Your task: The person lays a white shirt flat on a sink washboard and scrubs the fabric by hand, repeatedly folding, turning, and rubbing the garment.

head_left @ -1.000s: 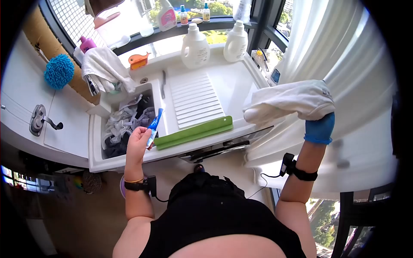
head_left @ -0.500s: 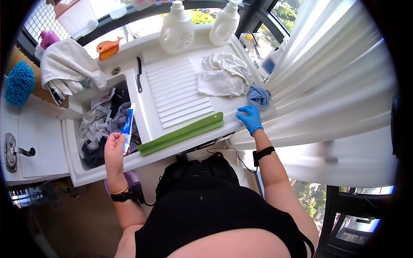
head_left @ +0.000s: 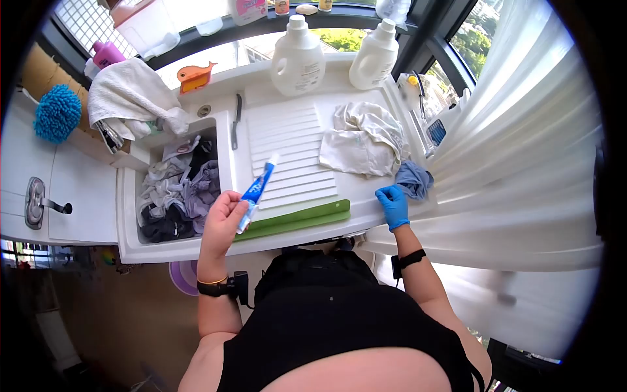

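Observation:
Pinched in my bare left hand point(head_left: 223, 222) is a blue and white toothpaste tube point(head_left: 256, 188), its white cap pointing up and away over the ribbed washboard point(head_left: 294, 150). My right hand point(head_left: 393, 208), in a blue rubber glove, is at the front right rim with its fingers drawn together and nothing visible in them. Just beyond it lies a crumpled blue cloth point(head_left: 414, 180). A damp white garment point(head_left: 361, 138) is spread on the board's right side. A green angled strip point(head_left: 297, 219) runs along the front edge, partly behind my left hand and the tube.
Dark and pale laundry point(head_left: 179, 189) fills the basin at left. A knife point(head_left: 236, 123) lies beside the washboard. Two white detergent jugs point(head_left: 298, 59) stand at the back. A white towel point(head_left: 134, 98) hangs at left, and a sheer curtain point(head_left: 516, 157) hangs at right.
My left hand has carried the toothpaste tube rightward, from over the laundry basin to the washboard's front left. The gloved fingers have drawn closer together. The whole view has shifted.

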Tool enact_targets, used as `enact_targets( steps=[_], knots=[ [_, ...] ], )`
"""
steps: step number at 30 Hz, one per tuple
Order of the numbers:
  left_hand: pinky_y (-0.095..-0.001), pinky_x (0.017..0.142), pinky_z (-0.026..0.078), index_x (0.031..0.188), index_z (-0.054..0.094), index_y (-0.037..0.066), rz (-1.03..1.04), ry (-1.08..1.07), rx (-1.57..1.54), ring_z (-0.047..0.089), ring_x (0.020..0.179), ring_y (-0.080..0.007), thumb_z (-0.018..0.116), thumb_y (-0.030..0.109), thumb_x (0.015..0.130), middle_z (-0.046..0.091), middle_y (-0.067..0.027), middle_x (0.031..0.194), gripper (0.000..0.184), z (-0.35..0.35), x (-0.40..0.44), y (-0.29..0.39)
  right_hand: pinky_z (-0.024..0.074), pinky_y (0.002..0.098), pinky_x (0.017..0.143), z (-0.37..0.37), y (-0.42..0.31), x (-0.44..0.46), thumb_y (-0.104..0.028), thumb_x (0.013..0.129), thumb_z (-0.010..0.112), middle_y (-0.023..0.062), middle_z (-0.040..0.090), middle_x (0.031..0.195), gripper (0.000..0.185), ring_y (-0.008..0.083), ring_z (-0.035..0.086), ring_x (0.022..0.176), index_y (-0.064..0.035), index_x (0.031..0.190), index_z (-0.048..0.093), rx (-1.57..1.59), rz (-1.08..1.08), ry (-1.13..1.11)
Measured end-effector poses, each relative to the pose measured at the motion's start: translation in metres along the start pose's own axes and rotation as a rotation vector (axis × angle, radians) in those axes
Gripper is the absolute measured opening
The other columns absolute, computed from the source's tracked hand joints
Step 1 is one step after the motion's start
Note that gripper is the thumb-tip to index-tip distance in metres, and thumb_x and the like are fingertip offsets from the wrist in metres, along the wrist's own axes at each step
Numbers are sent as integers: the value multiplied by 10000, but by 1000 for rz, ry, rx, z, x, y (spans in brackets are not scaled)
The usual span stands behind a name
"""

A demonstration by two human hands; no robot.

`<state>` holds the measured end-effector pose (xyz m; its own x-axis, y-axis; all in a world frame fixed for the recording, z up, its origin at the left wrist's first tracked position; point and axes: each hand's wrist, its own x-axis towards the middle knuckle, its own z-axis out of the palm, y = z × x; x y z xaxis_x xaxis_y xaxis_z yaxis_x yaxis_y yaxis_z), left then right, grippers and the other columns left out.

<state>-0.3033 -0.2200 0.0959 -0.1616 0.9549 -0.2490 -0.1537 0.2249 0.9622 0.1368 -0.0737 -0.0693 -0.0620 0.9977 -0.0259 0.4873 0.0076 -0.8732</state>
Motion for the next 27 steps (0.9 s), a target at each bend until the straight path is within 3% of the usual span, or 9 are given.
enact_targets(
  steps=[5, 8, 11, 14, 18, 19, 21, 24, 27],
  knots=[
    [-250, 666, 466, 1066, 629, 1, 119, -239, 281, 601, 746, -94, 683, 148, 1006, 670, -23, 828, 167, 78, 14, 18, 526, 302, 807, -22, -118, 5, -292, 960, 750, 71, 712, 1155, 428, 150, 677, 994, -44, 1296, 661, 606, 50, -384],
    [-267, 701, 483, 1038, 669, -13, 215, -323, 556, 595, 765, -105, 712, 131, 970, 678, -47, 831, 164, 121, 18, 41, 520, 304, 833, -35, -172, 10, -270, 1010, 674, 45, 718, 1176, 529, 160, 700, 945, -64, 1475, 529, 195, -296, -514],
    [-285, 729, 502, 1022, 682, -19, 315, -375, 630, 600, 789, -108, 712, 114, 960, 670, -71, 829, 150, 147, 19, 50, 528, 282, 804, -56, -188, 23, -253, 942, 772, 29, 741, 996, 400, 84, 658, 871, -37, 1272, 704, -57, -57, -949],
    [-279, 720, 496, 1029, 678, -17, 298, -434, 499, 590, 790, -99, 695, 112, 980, 672, -48, 842, 140, 154, 21, 47, 521, 260, 739, -62, -171, 29, -242, 909, 810, 16, 722, 880, 347, 62, 626, 814, -28, 1176, 752, 27, -205, -985],
    [-270, 703, 485, 1031, 671, -18, 114, -473, 255, 569, 791, -84, 686, 120, 999, 660, -9, 860, 143, 152, 33, 14, 541, 284, 849, -62, -173, 36, -286, 875, 855, 23, 735, 963, 498, 118, 659, 893, -26, 1275, 715, 138, 108, -1128],
    [-268, 699, 482, 1030, 668, -20, 82, -453, 273, 562, 792, -79, 687, 124, 1002, 655, 1, 865, 147, 155, 37, 16, 542, 293, 877, -61, -172, 37, -290, 868, 861, 37, 741, 1004, 524, 130, 666, 928, -25, 1292, 704, 112, -18, -1103],
    [-312, 686, 495, 1039, 691, 11, 191, -409, 613, 608, 733, -158, 733, 215, 966, 676, -60, 812, 221, 162, 34, 30, 545, 312, 934, -60, -171, 33, -299, 855, 875, 65, 752, 1087, 578, 152, 682, 998, -25, 1327, 684, 58, -262, -1046],
    [-372, 669, 499, 1029, 732, 55, 331, -410, 901, 609, 677, -323, 761, 342, 922, 672, -167, 764, 308, 178, 31, 43, 538, 348, 967, -57, -165, 37, -423, 854, 850, 140, 759, 1150, 613, 223, 715, 1029, -69, 1329, 692, 3, -245, -1133],
    [-369, 654, 492, 987, 736, 44, 358, -454, 902, 607, 680, -338, 766, 355, 918, 675, -172, 757, 320, 181, 40, 41, 544, 348, 923, -60, -175, 43, -436, 878, 822, 140, 769, 1090, 549, 237, 726, 978, -91, 1291, 716, -121, -259, -1137]
  ],
)
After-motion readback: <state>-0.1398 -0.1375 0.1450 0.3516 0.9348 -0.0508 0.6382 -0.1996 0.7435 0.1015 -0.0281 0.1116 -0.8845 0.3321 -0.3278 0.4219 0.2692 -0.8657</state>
